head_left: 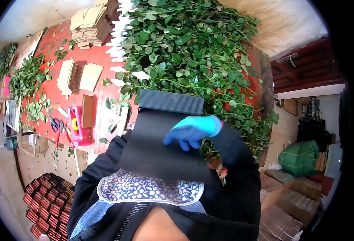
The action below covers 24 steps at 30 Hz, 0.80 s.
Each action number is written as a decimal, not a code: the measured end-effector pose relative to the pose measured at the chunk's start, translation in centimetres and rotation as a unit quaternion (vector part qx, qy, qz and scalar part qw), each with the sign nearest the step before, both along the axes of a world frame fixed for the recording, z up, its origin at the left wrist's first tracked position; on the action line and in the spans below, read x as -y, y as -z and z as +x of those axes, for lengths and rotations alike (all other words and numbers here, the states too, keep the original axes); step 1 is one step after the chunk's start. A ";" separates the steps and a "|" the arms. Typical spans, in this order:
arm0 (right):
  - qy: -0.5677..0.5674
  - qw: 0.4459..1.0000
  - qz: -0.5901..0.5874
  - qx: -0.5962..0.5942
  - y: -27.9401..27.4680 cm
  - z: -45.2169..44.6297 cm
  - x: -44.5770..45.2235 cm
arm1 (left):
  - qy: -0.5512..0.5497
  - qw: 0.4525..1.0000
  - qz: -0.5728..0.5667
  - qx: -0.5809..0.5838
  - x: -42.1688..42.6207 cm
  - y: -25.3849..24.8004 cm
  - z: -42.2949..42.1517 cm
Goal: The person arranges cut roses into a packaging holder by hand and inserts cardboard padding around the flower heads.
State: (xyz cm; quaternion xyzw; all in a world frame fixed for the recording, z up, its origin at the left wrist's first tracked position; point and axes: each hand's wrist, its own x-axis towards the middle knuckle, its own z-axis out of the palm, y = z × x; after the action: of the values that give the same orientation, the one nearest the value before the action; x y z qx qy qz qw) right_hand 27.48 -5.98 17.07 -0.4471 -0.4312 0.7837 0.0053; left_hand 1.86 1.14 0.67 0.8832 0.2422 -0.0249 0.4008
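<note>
A black sheet [157, 140] lies in front of my chest, its lower edge blurred. At its far end is a dark grey ridged strip [171, 101], which looks like corrugated board. My right hand [193, 131], in a blue and teal glove, is over the sheet with its fingers apart and nothing in them. Whether the fingertips touch the sheet I cannot tell. My left sleeve [110, 154] runs up to the sheet's left side, and the left hand is hidden. Just beyond the strip lies a big pile of leafy green stems [193, 48], with white wrapped ends on its left.
On the red table [116, 94] are stacks of cardboard pieces [90, 26], scissors [57, 125] and a pink tape dispenser [78, 126]. More leafy stems [30, 76] lie at the far left. Dark red bundles [50, 201] are stacked on the floor. Flat cardboard [281, 223] and a green sack [299, 158] stand right.
</note>
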 end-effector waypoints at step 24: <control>-0.124 0.762 0.498 0.396 11.9 -9.0 5.6 | -0.265 0.921 0.274 -0.074 -11.7 2.0 -9.1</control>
State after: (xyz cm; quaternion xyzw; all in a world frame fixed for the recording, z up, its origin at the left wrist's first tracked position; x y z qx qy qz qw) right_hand 18.44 -11.53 5.16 -0.5950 -0.7759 0.2058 -0.0413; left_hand -7.23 12.80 -1.29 0.8576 0.4939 0.0848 0.1159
